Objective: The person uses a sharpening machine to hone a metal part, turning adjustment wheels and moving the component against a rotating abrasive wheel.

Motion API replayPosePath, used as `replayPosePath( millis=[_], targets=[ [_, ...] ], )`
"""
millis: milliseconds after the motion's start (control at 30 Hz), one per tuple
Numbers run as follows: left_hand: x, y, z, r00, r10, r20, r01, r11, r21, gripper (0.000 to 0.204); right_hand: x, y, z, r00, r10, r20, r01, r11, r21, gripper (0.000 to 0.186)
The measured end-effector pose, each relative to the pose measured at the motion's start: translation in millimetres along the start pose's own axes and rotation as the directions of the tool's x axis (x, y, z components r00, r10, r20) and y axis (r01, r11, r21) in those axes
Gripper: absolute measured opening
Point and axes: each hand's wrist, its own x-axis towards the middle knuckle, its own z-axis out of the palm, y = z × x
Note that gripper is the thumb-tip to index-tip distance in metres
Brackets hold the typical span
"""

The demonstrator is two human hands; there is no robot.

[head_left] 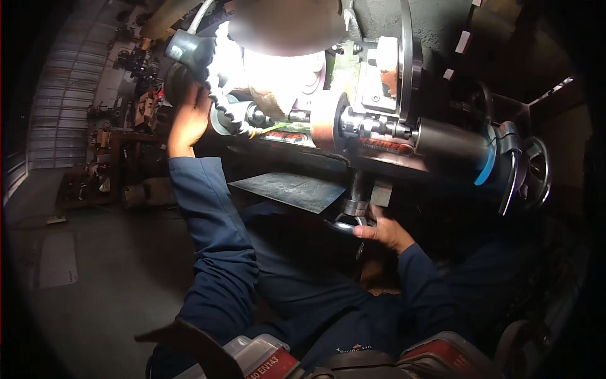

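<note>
My right hand (390, 233) grips the rim of a chrome handwheel (341, 225) below the machine bed. My left hand (189, 125) reaches up at the machine's left end, beside a grey rounded housing (183, 47) and a segmented coolant hose (221, 98). Its fingertips are hidden there, so I cannot tell what they touch. Between the two ends of a brightly lit grinding machine, a brownish cylindrical workpiece (325, 123) is mounted on a shaft. A dark grey cylindrical tailstock (448, 144) with a blue band stands to the right.
A flat metal plate (293, 189) juts out below the bed, between my arms. Another handwheel (536, 170) is at the far right. Shelves and a bench (98, 183) with parts stand at the left. A pale panel (58, 260) lies on the floor.
</note>
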Motion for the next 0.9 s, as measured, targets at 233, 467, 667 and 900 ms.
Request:
replayPosePath(
  millis=[233, 467, 667, 900],
  targets=[
    [-3, 8, 1, 0.954, -0.298, 0.013, 0.295, 0.949, 0.111, 0.047, -7, -43, 5, 0.979, 0.204, 0.018, -0.203, 0.979, -0.029, 0.102],
    [-1, -37, 4, 0.978, -0.201, 0.046, 0.203, 0.979, -0.030, 0.043, -9, -88, 24, 0.947, 0.246, -0.205, -0.305, 0.887, -0.345, 0.094],
    [4, -69, 10, 0.984, -0.139, 0.110, 0.153, 0.979, -0.131, 0.021, -5, -53, 7, 0.994, 0.082, -0.075, -0.101, 0.950, -0.295, 0.091],
    [-33, -36, -2, 0.996, -0.005, 0.087, 0.024, 0.976, -0.217, 0.009, -8, -79, 20, 0.970, 0.214, -0.113, -0.236, 0.940, -0.246, 0.091]
  ],
)
